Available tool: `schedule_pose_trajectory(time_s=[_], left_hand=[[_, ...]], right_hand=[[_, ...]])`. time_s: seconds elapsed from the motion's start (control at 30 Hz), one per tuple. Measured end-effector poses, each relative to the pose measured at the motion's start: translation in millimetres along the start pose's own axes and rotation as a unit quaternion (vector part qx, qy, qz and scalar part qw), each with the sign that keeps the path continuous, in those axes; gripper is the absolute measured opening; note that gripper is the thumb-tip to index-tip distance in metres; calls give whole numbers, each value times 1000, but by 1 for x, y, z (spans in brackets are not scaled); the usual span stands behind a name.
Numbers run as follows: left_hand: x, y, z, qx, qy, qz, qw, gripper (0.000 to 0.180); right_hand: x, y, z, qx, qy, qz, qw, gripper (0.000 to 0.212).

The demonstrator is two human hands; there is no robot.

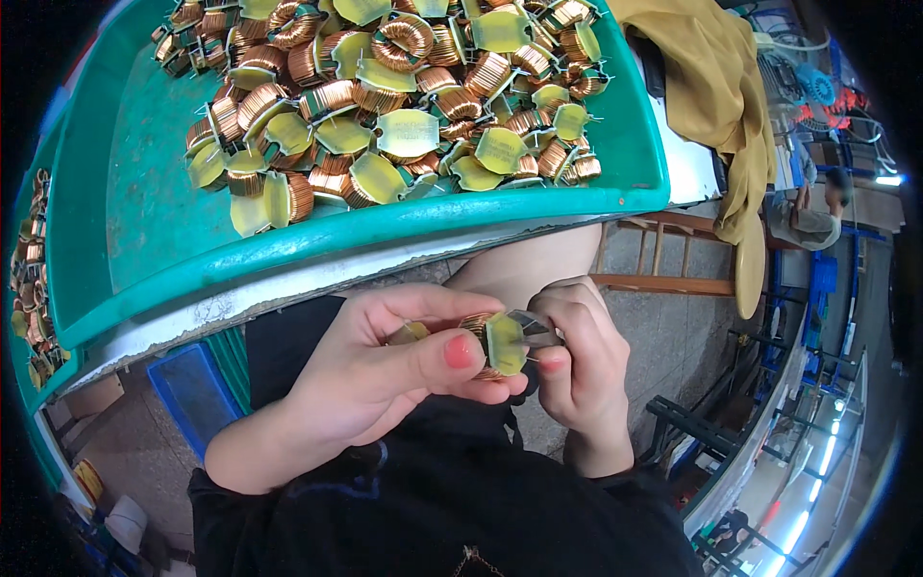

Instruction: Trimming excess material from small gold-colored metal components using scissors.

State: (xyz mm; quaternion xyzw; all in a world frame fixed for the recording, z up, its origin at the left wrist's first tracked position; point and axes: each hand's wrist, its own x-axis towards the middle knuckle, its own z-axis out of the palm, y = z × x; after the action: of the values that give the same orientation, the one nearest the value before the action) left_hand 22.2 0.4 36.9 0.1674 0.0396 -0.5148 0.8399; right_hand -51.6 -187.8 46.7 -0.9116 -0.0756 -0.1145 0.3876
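My left hand is closed around a copper-wound ring coil, pinched between thumb and fingers over my lap. A yellow-green plate on the coil faces my right hand. Another yellowish piece shows behind the thumb, inside the same hand. My right hand is closed on a small grey metal tool, whose flat end reaches the plate's edge; the fingers cover the rest, so its exact kind is hidden. Ahead, many similar coils with yellow-green plates lie heaped in a green tray.
The tray rests on a white-edged table. More coils fill another green tray at the far left. A blue bin stands below. Mustard cloth drapes at the right, above a wooden stool. Another person is farther off.
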Motion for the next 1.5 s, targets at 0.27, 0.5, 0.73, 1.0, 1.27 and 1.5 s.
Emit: schedule_pose_trajectory(time_s=[0.27, 0.5, 0.73, 1.0, 1.27, 1.5], left_hand=[[0, -2, -3, 2, -22, -5, 1000, 31], [-1, 0, 0, 25, 1, -28, 999, 32], [-1, 2, 5, 37, 26, -50, 998, 34], [0, -13, 7, 240, 74, 118, 961, 37], [3, -20, 5, 296, 139, 212, 921, 34], [8, -17, -7, 349, 51, 243, 904, 45]], right_hand=[[2, -3, 1, -17, 2, -37, 999, 27], [2, 2, -3, -71, -17, -66, 995, 28], [0, 2, -5, -87, -19, -73, 993, 28], [0, 0, -4, -78, -52, -29, 995, 27], [3, 0, 7, -204, -5, -55, 977, 24], [-4, -8, 9, -86, 45, 50, 994, 27]])
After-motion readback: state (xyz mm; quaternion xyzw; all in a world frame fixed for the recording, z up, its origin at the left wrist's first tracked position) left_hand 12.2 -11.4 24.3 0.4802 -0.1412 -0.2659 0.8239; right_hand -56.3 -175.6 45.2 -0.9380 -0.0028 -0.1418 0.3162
